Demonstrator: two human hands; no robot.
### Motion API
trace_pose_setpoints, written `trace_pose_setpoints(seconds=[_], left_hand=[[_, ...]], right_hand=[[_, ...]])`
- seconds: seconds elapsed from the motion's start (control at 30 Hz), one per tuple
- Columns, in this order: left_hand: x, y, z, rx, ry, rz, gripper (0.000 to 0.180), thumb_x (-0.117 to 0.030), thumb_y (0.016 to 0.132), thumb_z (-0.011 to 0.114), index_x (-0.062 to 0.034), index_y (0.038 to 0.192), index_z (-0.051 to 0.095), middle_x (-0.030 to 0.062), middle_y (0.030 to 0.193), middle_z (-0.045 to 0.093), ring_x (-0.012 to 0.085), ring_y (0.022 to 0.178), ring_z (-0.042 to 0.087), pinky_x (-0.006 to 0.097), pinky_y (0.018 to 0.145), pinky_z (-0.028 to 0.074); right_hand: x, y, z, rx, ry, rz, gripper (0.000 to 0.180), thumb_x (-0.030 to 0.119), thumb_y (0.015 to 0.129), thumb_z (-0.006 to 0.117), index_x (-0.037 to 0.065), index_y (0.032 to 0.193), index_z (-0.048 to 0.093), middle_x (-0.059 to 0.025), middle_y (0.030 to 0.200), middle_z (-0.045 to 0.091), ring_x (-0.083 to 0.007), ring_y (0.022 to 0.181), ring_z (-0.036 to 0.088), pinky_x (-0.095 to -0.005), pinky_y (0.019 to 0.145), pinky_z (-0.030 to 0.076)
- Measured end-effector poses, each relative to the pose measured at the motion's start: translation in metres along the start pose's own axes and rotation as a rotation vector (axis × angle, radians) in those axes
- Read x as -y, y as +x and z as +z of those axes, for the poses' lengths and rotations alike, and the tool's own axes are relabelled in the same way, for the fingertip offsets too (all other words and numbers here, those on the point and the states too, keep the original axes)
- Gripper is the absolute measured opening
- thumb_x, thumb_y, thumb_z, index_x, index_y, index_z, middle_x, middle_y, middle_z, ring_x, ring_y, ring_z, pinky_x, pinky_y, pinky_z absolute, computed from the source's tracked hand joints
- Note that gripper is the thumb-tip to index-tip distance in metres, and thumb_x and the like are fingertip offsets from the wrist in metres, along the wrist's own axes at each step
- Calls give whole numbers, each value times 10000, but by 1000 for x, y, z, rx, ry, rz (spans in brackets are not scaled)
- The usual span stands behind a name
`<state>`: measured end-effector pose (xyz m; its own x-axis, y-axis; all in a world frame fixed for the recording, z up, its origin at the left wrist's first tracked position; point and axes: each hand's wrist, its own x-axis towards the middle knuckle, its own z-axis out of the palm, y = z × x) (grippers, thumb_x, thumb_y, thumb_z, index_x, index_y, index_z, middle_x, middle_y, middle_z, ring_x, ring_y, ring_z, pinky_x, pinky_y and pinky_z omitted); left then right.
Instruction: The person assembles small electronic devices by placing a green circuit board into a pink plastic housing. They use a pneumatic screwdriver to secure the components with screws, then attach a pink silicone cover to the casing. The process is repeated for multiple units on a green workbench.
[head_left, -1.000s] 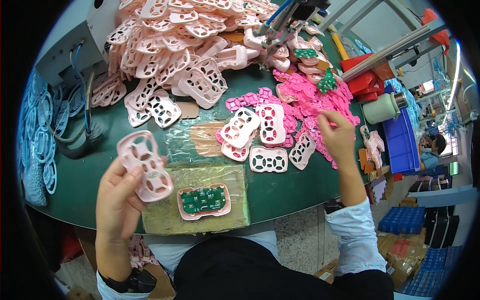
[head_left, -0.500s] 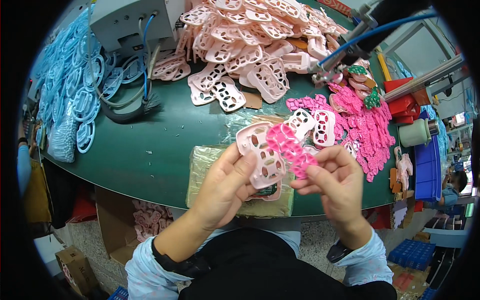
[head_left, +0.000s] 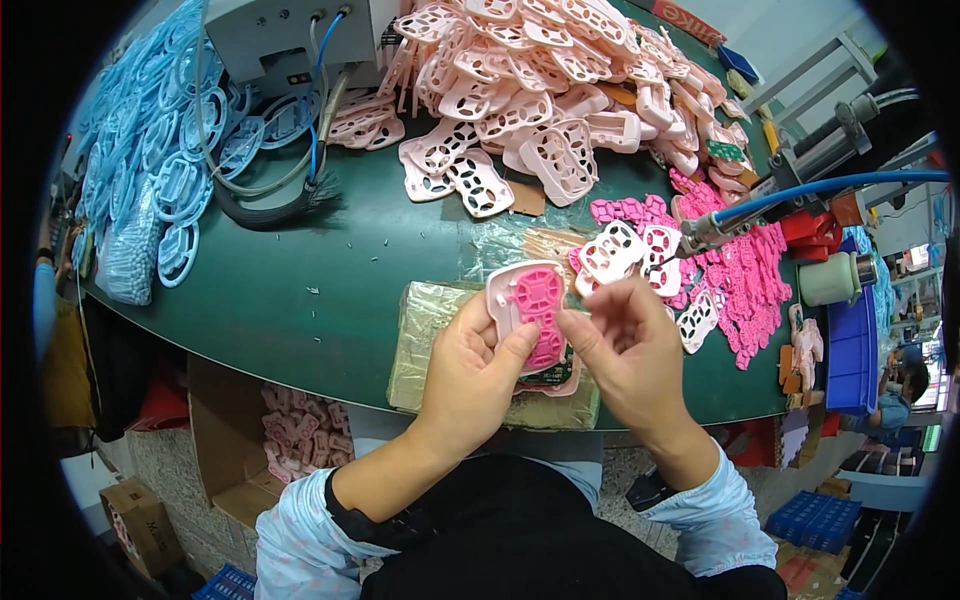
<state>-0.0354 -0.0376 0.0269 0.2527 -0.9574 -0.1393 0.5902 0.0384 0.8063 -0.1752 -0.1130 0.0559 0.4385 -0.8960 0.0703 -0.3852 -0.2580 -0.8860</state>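
Note:
My left hand [head_left: 470, 380] grips a pale pink plastic shell [head_left: 501, 295], its thumb pressed over the front. A hot pink openwork piece [head_left: 541, 292] lies lengthwise on the shell. At the shell's right edge is my right hand [head_left: 640, 360], thumb stretched toward the hot pink piece and fingers loosely curled apart, with nothing seen between them. Below the held parts is a block wrapped in yellowish tape [head_left: 425, 335]. On it lies a green circuit board [head_left: 560, 376] in another pale pink part, mostly covered by the shell and hands.
Pale pink shells [head_left: 560, 80] pile up at the back, hot pink pieces [head_left: 745, 290] at the right. Light blue frames [head_left: 180, 130] heap at the left beside a grey machine [head_left: 280, 45]. A metal tool with a blue hose [head_left: 715, 232] reaches in from the right.
The hot pink piece, pinched in my right hand before, now sits on the shell. My right hand has shifted left and let go of it. The view has shifted slightly.

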Motion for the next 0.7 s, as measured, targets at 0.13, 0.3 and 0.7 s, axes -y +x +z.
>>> trace_pose_setpoints(seconds=[0.13,0.3,0.7], left_hand=[[-2,-2,-1,44,129,46,349,23,970,518,53,1314,461,139,1208,619,156,1072,632,285,925,517],[-32,-2,-5,187,64,-136,589,21,959,547,-4,1458,236,185,1194,613,201,1054,645,319,893,543],[-46,-9,-26,269,227,-150,397,-207,984,603,82,1255,589,161,1190,649,154,1033,623,284,896,496]], right_hand=[[1,15,7,107,203,75,244,188,854,767,25,939,607,43,691,534,-13,579,427,-186,499,343],[-6,17,-14,302,357,-24,525,127,814,784,62,1262,519,-38,1201,557,-108,943,549,-238,708,489],[-13,25,-40,314,204,-231,201,20,815,749,7,1002,676,-78,897,680,-155,833,657,-280,777,515]])
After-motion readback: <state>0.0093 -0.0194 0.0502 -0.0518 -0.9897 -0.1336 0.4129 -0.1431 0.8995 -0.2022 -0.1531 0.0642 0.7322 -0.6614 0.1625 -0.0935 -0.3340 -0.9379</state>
